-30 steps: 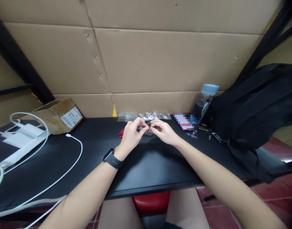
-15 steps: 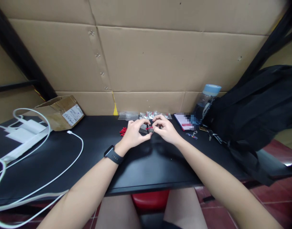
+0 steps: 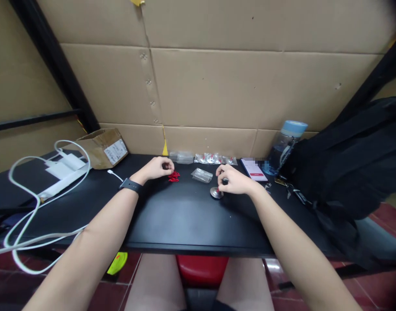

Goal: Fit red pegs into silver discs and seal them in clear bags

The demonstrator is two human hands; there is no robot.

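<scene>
Curling beside the heaped, slender red pieces [image 3: 174, 177], the left hand [image 3: 156, 168] is nearer them; whether its grip pinches one, I cannot tell. Between the hands, crinkled clear plastic bags [image 3: 202, 175] lie flat on the smooth black surface [image 3: 172, 222]. Rightward, a round, shiny metal disc [image 3: 214, 194] lies just left of the right hand [image 3: 233, 180], fingers bent around its edge; that grip's closure is unclear.

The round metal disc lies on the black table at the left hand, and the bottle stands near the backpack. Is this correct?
Not fully: the head view shows the round metal disc at the right hand, not at the left hand. It does lie on the black table, and the bottle stands near the backpack.
</scene>
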